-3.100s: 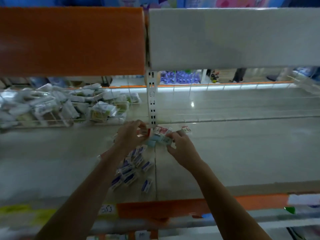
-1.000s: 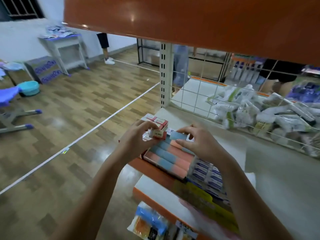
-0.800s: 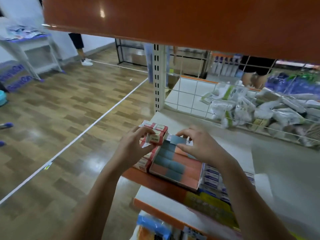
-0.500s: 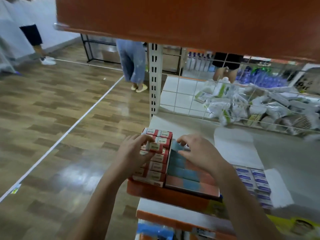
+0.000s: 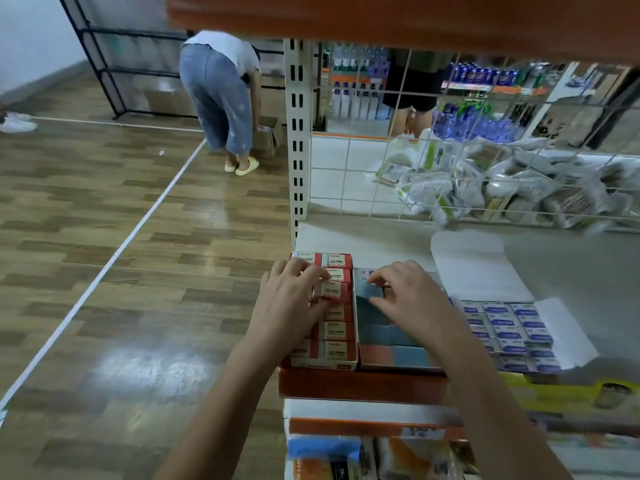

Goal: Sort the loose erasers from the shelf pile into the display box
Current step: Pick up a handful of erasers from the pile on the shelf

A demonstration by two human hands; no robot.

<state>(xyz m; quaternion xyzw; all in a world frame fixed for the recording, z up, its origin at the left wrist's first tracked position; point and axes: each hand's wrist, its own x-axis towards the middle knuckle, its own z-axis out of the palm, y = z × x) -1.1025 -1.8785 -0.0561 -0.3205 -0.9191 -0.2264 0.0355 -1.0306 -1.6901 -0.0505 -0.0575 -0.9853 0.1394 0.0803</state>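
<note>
Three open display boxes stand side by side at the shelf's front edge. The left box (image 5: 341,365) holds red-and-cream erasers, the middle box (image 5: 391,356) blue-and-orange ones, the right box (image 5: 512,327) blue-and-white ones. My left hand (image 5: 291,303) pinches a red-and-cream eraser (image 5: 335,291) that sits slightly raised over the left box's rows. My right hand (image 5: 408,299) pinches a blue eraser (image 5: 367,292) at the far end of the middle box. The loose pile is out of view.
A wire basket (image 5: 381,209) with white packets (image 5: 512,188) runs along the shelf's back. A slotted post (image 5: 297,133) rises at the shelf's left end and an orange shelf (image 5: 415,19) hangs overhead. A person (image 5: 221,98) bends over a carton on the wooden floor at left.
My view has swung right and come closer to the boxes. Both hands have lowered, the left bringing its red-and-cream eraser onto the left box and the right its blue eraser into the middle box.
</note>
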